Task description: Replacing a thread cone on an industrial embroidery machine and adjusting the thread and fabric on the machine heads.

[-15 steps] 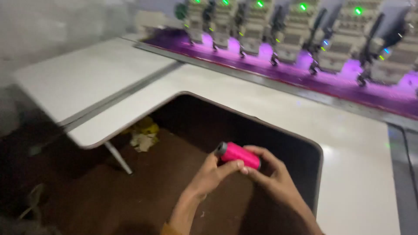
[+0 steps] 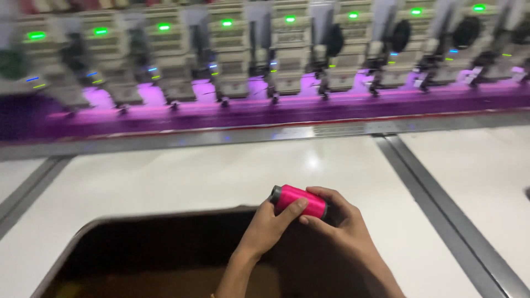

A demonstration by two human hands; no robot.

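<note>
While the row of embroidery heads point(image 2: 265, 60) is glowing beyond the white table point(image 2: 182, 176), we are gripping the pink thread spool point(image 2: 298, 200) with left hand point(image 2: 270, 223) and right hand point(image 2: 345, 221), both closed around it, above the table's dark cutout point(image 2: 154, 254).

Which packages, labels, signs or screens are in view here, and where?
No packages, labels, signs or screens can be made out.
Nearest to it: small green lamps, in a row along the top of the machine heads at the back, round and glowing.
The spool held in both hands is plain pink, with no label visible.
</note>
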